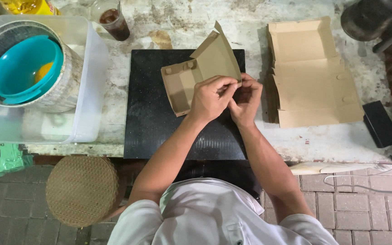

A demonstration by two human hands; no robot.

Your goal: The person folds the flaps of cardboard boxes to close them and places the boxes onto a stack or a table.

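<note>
A brown cardboard box [200,72], partly folded with its lid flap standing up, is held over a black slab [159,122] on the worn counter. My left hand [210,97] and my right hand [247,99] meet at the box's near right corner, both pinching the cardboard edge there with the fingers curled. The corner itself is hidden under my fingers.
A stack of unfolded brown boxes [314,77] lies to the right of the slab. A clear plastic tub [87,90] at left holds a metal pot with a teal bowl [23,68]. A glass of dark liquid [114,22], a black device [379,123] and a woven stool [83,190] are nearby.
</note>
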